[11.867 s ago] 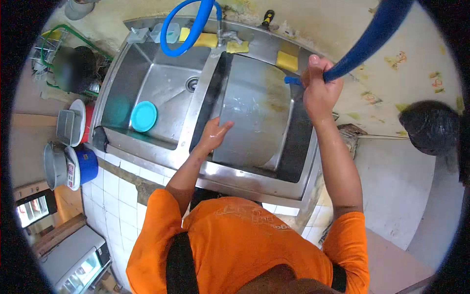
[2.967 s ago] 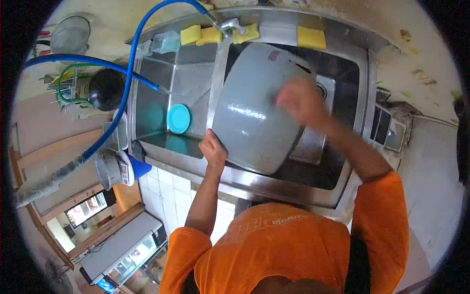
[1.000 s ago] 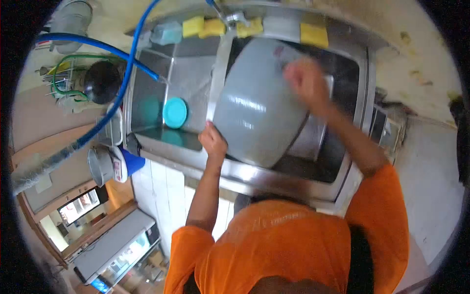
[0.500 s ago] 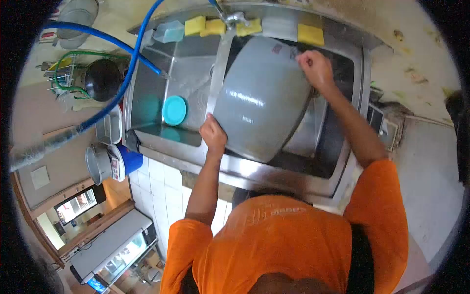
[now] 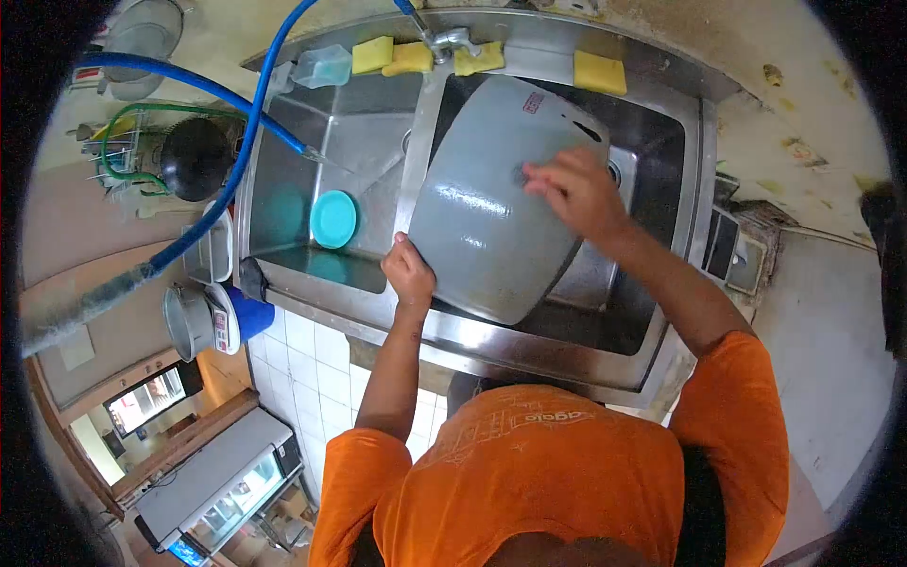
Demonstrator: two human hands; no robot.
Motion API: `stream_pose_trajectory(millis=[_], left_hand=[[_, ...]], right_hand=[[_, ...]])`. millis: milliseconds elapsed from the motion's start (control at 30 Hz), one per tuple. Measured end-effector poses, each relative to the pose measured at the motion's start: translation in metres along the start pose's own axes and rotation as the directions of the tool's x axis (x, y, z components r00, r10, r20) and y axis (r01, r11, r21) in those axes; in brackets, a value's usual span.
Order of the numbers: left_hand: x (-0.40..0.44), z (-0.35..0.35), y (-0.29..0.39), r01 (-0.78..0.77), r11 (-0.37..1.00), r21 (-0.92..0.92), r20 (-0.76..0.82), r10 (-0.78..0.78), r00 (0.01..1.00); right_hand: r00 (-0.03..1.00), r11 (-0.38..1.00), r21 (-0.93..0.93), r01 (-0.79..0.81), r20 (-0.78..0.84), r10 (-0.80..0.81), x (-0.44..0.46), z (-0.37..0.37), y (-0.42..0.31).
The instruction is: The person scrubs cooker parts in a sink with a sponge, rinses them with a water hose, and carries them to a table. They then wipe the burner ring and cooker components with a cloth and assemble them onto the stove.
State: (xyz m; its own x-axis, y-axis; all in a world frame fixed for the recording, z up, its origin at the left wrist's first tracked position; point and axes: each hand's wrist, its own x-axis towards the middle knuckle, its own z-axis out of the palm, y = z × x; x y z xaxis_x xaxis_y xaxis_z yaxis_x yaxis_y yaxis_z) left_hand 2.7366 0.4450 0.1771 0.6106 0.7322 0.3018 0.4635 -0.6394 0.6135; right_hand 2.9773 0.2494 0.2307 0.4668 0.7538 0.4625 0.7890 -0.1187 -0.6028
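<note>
A large grey plastic container (image 5: 491, 198) lies tilted over the right basin of the steel double sink (image 5: 453, 331), its wet side facing up. My left hand (image 5: 409, 271) is closed round the container's near left edge. Over the container's right part is my right hand (image 5: 576, 194), its fingers pinched on a small dark thing at its surface, too hidden to name. A blue hose (image 5: 248, 161) loops over the left basin, and water runs from its end. In that basin lies a turquoise round dish (image 5: 333, 219).
Yellow sponges (image 5: 599, 73) and a clear plastic tub (image 5: 323, 67) line the back ledge beside the tap (image 5: 453, 41). Left of the sink are a black pan (image 5: 196, 159), a metal pot (image 5: 189, 321) and a blue bucket (image 5: 253, 315).
Over the last second my right hand moves up along the container, then back down and left. My left hand stays at the edge. Earlier, my right hand held the blue hose.
</note>
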Motion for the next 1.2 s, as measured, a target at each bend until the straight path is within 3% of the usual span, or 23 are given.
stream_pose_trajectory(millis=[133,167,233,267,300,367,400,433,500,567,600,633,667,733,800,833,867,900,1000,1067,1100,1167,1200], left_hand=[[-0.006,0.000,0.004,0.085,0.994,-0.072,0.017,-0.083,0.996],[-0.009,-0.004,0.005,0.110,0.992,-0.057,0.035,-0.108,0.994],[0.001,0.002,0.000,0.052,0.997,-0.057,-0.020,-0.053,0.998],[0.002,0.005,-0.001,0.086,0.986,-0.140,-0.021,-0.090,0.996],[-0.001,0.004,-0.001,0.099,0.985,-0.142,-0.002,-0.100,0.995],[0.002,0.005,0.000,0.104,0.984,-0.142,0.024,-0.102,0.995],[0.005,0.005,0.001,0.100,0.988,-0.119,0.024,-0.098,0.995],[-0.002,-0.001,0.001,0.109,0.990,-0.085,0.041,-0.106,0.994],[-0.008,-0.010,0.002,0.121,0.990,-0.077,0.076,-0.115,0.990],[0.002,0.000,0.003,0.065,0.986,-0.151,-0.010,-0.067,0.998],[0.001,-0.002,0.006,0.064,0.986,-0.155,-0.016,-0.067,0.998],[0.001,-0.010,0.012,0.113,0.993,-0.033,0.062,-0.111,0.992],[0.008,-0.013,0.020,0.142,0.986,0.087,0.124,-0.152,0.981],[0.040,-0.011,0.063,0.122,0.993,0.008,0.152,-0.121,0.981],[0.082,0.017,0.110,-0.125,0.987,0.103,0.042,0.121,0.992],[0.109,0.031,0.124,-0.020,0.978,0.208,0.168,-0.015,0.986],[0.125,0.040,0.131,0.068,0.944,0.323,0.279,-0.164,0.946],[0.128,0.042,0.129,0.070,0.944,0.323,0.276,-0.165,0.947],[0.126,0.040,0.117,0.074,0.931,0.358,0.286,-0.185,0.940],[0.112,0.026,0.107,0.136,0.937,0.321,0.233,-0.218,0.948],[0.101,0.019,0.103,0.138,0.932,0.335,0.236,-0.225,0.946],[0.090,0.015,0.102,0.132,0.961,0.244,0.203,-0.183,0.962],[0.080,0.012,0.102,0.132,0.958,0.253,0.208,-0.187,0.960]], right_hand=[[0.995,0.995,-0.019,-0.094,-0.036,0.093,0.012,0.000,0.038],[0.942,0.939,0.094,-0.332,0.082,0.325,0.012,-0.014,0.028],[0.918,0.854,0.342,-0.393,0.088,0.388,-0.015,0.010,-0.006],[0.963,0.971,0.063,-0.232,0.156,0.220,-0.040,0.020,-0.025],[0.975,0.982,-0.191,-0.002,0.218,0.044,-0.064,0.031,-0.043],[0.959,0.990,-0.051,0.130,0.258,-0.113,-0.069,0.021,-0.058],[0.981,0.985,0.044,-0.168,0.105,0.162,-0.047,0.016,-0.034],[0.889,0.875,0.183,-0.449,-0.004,0.457,-0.028,0.012,-0.009],[0.872,0.864,0.136,-0.484,0.000,0.489,-0.032,-0.002,0.005],[0.968,0.973,0.075,-0.218,-0.110,0.225,-0.047,0.005,-0.006],[0.995,0.995,0.018,-0.095,0.029,0.094,-0.064,0.008,-0.028],[0.985,1.000,-0.016,0.024,0.173,-0.021,-0.076,0.010,-0.047],[0.986,0.999,-0.022,0.028,0.164,-0.024,-0.075,0.011,-0.052],[0.995,0.999,0.049,0.003,0.099,-0.007,-0.064,0.011,-0.046],[0.991,0.999,0.003,0.052,0.126,-0.052,-0.062,0.009,-0.041],[0.984,0.992,-0.053,0.117,0.141,-0.109,-0.053,0.009,-0.029],[0.999,0.999,-0.008,-0.039,0.018,0.039,-0.036,0.009,-0.008],[0.977,0.981,0.052,-0.187,-0.093,0.192,-0.021,0.007,0.013],[0.939,0.946,0.100,-0.309,-0.123,0.320,-0.011,-0.005,0.031],[0.991,0.980,0.200,-0.016,0.135,-0.011,-0.036,0.003,-0.013],[0.991,0.976,0.215,-0.022,0.136,-0.007,-0.038,0.010,-0.015],[0.968,0.972,0.073,0.221,0.107,-0.228,-0.033,0.019,-0.006],[0.999,0.996,0.091,0.013,0.044,-0.017,-0.006,0.020,0.019]])
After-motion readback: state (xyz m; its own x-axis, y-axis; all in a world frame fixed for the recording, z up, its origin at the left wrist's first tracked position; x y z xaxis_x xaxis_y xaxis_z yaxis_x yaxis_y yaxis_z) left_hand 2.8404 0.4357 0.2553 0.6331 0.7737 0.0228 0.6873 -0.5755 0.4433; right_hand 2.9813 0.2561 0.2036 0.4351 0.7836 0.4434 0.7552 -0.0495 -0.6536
